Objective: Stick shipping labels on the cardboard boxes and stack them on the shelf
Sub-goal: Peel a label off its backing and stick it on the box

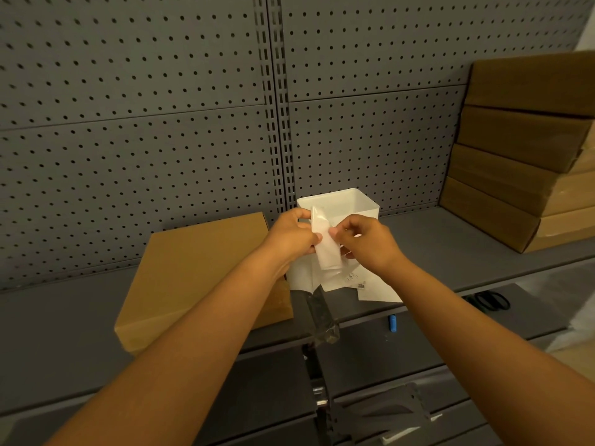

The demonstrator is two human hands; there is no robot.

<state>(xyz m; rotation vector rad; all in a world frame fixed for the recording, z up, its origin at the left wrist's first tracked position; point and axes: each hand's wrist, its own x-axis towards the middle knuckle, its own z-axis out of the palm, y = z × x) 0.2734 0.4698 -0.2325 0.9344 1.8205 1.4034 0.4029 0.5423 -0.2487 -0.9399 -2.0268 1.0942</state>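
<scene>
From the head camera, both hands were up in front of the gray shelf (434, 243), close together. The left hand (291, 236) had its grip closed tight on a white label sheet (325, 244), with the thumb on top and the fingers curled under it. The right hand (367, 241) pinched the same sheet at its right edge with thumb and finger, the other fingers bent in. The sheet was curled and hung down between the two hands. Both arms reached forward from the bottom of the picture, bare, with the wrists almost straight. Just behind the hands stood a white bin (354, 201) on the shelf. Under the hands lay more white label papers (363, 284), some with small print on them. A flat cardboard box (193, 272) lay on the shelf just left of the papers, under the left arm. Far to the right, a stack of cardboard boxes (521, 156) sat on the shelf against the gray pegboard wall (145, 107). A small blue thing (392, 323) and black scissors (489, 299) lay on a lower ledge.
</scene>
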